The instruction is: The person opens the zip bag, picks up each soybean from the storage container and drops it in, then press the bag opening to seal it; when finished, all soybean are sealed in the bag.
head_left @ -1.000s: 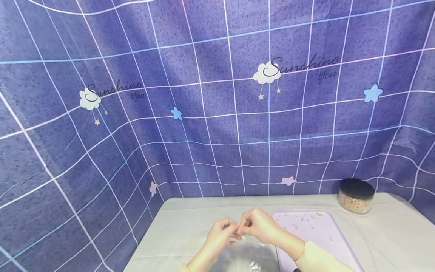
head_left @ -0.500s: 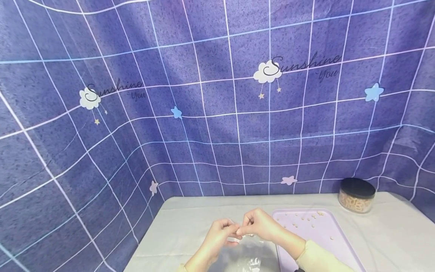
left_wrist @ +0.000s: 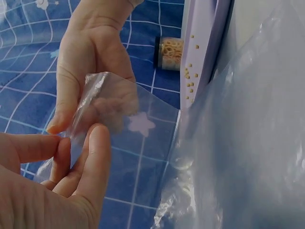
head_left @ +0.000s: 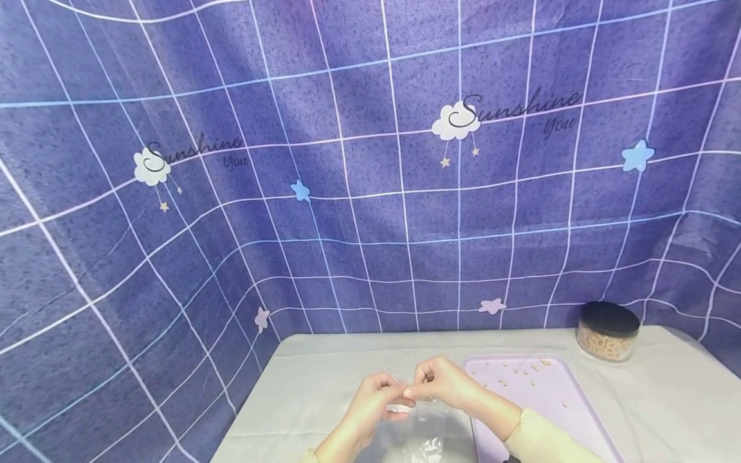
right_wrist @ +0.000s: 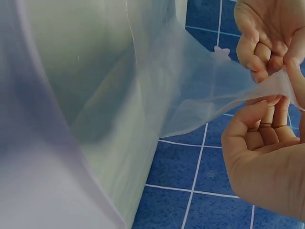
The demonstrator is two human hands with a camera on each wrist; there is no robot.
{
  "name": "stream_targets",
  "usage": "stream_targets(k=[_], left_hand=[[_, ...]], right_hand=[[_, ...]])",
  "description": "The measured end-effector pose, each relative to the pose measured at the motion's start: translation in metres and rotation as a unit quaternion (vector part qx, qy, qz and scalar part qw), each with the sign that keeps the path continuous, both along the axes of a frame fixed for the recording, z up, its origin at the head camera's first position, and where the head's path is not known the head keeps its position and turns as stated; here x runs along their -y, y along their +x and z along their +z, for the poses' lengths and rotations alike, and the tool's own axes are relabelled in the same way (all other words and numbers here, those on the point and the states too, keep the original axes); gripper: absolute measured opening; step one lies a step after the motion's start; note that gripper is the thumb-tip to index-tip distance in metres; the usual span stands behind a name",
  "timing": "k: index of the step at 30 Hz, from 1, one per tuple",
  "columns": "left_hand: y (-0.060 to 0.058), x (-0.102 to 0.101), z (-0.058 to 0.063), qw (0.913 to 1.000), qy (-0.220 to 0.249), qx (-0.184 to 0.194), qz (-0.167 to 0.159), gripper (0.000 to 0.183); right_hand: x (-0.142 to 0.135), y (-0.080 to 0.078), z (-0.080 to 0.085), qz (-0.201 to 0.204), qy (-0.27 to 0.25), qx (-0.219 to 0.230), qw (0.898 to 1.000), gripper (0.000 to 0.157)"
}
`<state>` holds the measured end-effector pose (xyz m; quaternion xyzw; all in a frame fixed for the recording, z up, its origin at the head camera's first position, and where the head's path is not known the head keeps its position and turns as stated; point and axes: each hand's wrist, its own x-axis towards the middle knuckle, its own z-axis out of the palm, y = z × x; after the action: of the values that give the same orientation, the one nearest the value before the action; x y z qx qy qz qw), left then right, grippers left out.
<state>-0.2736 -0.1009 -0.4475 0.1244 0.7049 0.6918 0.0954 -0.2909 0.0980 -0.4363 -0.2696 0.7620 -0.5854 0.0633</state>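
A large clear plastic bag (head_left: 425, 427) hangs down in front of me, its gathered upper edge between my two hands. My left hand (head_left: 373, 405) pinches that edge with thumb and fingers. Close against it, my right hand (head_left: 442, 382) also pinches the film, fingers curled. In the left wrist view, the bag (left_wrist: 205, 157) spreads to the right, with its folded edge running up past the left fingertips. The right wrist view has the film (right_wrist: 200, 105) stretched thin toward both hands. The right fingertips are partly hidden behind the film in the left wrist view.
A lilac tray (head_left: 538, 424) with several small beige pieces (head_left: 525, 372) scattered on it lies to the right. Behind it stands a clear jar (head_left: 606, 337) with a black lid, holding ring-shaped snacks. A purple grid-patterned cloth (head_left: 370, 276) hangs behind the pale table (head_left: 324, 360).
Both hands stay nearly in place, fingertips shifting slightly along the bag's edge. The film below the hands has shifted a little.
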Motion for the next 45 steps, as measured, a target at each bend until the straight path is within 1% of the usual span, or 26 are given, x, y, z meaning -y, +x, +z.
stream_targets(k=[5, 8, 11, 14, 17, 22, 26, 29, 32, 36, 39, 45], left_hand=[[0.001, 0.000, -0.001, 0.9998, -0.004, -0.007, -0.015, 0.009], [0.002, 0.000, 0.000, 0.9997, -0.005, -0.009, -0.021, 0.010], [0.004, 0.001, 0.002, 0.9997, -0.010, -0.010, -0.020, 0.010], [0.006, 0.003, 0.004, 0.9996, -0.019, -0.013, -0.017, 0.010], [0.007, 0.004, 0.004, 0.9994, -0.028, -0.016, -0.014, 0.011], [0.005, 0.002, 0.004, 0.9988, -0.045, -0.019, -0.006, 0.016], [0.003, 0.002, 0.003, 0.9984, -0.053, -0.021, 0.000, 0.015], [0.004, 0.002, 0.002, 0.9982, -0.056, -0.021, -0.002, 0.018], [0.006, 0.002, 0.002, 0.9980, -0.059, -0.019, -0.008, 0.020], [0.008, 0.001, 0.003, 0.9977, -0.063, -0.018, -0.017, 0.015], [0.009, 0.001, 0.004, 0.9977, -0.062, -0.017, -0.021, 0.017], [0.009, 0.000, 0.005, 0.9973, -0.065, -0.018, -0.028, 0.016]], right_hand=[[-0.003, -0.002, -0.004, 0.009, -0.010, 0.026, 1.000, 0.031], [-0.004, -0.001, -0.007, 0.020, -0.029, 0.049, 0.998, 0.032], [-0.001, 0.001, -0.008, 0.030, -0.050, 0.075, 0.995, 0.030], [0.004, 0.004, -0.007, 0.027, -0.062, 0.085, 0.994, 0.030], [0.008, 0.006, -0.006, 0.008, -0.064, 0.058, 0.996, 0.029], [0.015, 0.008, -0.006, -0.027, -0.051, -0.010, 0.998, 0.024], [0.018, 0.010, -0.005, -0.051, -0.028, -0.047, 0.997, 0.020], [0.017, 0.010, -0.004, -0.064, 0.008, -0.070, 0.995, 0.020], [0.015, 0.010, -0.003, -0.057, 0.037, -0.081, 0.994, 0.016], [0.012, 0.011, 0.001, -0.025, 0.040, -0.069, 0.996, 0.009], [0.010, 0.012, 0.004, -0.011, 0.050, -0.067, 0.996, 0.007], [0.010, 0.014, 0.004, -0.005, 0.110, -0.111, 0.988, 0.010]])
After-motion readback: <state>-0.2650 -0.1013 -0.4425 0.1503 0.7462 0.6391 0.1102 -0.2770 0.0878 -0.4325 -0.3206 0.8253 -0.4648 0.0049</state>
